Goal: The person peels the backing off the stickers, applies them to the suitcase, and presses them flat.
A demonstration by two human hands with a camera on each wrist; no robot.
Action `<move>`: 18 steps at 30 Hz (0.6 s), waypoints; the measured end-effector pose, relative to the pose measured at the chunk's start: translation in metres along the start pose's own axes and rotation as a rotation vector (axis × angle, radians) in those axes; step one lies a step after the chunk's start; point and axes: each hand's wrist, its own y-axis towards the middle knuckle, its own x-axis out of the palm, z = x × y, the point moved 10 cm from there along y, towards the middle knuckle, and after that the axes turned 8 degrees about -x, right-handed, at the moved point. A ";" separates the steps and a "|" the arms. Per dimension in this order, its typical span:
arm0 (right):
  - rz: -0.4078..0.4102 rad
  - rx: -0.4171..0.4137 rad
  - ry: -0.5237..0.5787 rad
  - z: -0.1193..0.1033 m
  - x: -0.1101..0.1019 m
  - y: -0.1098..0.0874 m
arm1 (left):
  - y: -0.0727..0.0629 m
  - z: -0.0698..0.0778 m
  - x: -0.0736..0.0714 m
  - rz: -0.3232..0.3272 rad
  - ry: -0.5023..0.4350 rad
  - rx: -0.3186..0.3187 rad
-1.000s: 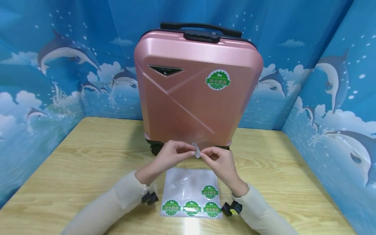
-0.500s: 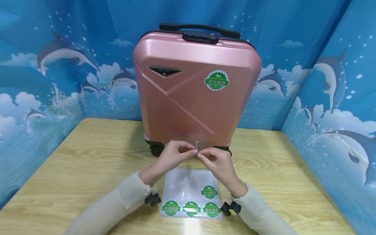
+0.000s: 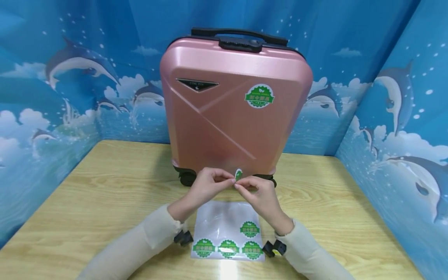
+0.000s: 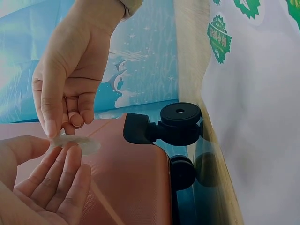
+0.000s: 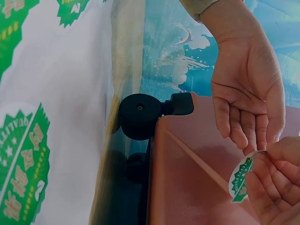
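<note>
A round green-and-white sticker (image 3: 238, 174) stands on edge between my two hands, in front of the suitcase's lower part. My left hand (image 3: 207, 184) pinches it with thumb and forefinger from the left. From the right, my right hand (image 3: 261, 194) pinches its lower edge, the fingertips of both hands nearly meeting. The right wrist view shows the printed side of the sticker (image 5: 241, 180) curving past my fingers; its pale back faces the left wrist view. Behind stands an upright pink suitcase (image 3: 224, 128) with a similar sticker (image 3: 259, 96) at its upper right.
A white sticker sheet (image 3: 218, 217) lies on the wooden table (image 3: 115, 186) below my hands, with several green stickers along its bottom and right. The suitcase has black wheels (image 3: 187, 178) and a black top handle (image 3: 239, 31). Blue dolphin-print curtains (image 3: 80, 70) enclose the table.
The sticker has turned between my fingers, from its pale back through edge-on to its green front. Both hands have drawn slightly closer together; the suitcase and sheet stay put.
</note>
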 end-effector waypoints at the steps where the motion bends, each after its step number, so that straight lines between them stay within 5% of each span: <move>1: 0.001 0.000 -0.001 0.000 0.000 0.000 | 0.000 0.000 0.000 0.002 0.001 -0.002; 10: -0.009 0.107 0.028 0.007 0.000 -0.003 | -0.001 0.003 0.002 -0.003 -0.003 -0.007; 18: -0.020 0.105 0.021 -0.024 -0.008 0.009 | -0.002 0.006 0.005 0.010 0.028 0.002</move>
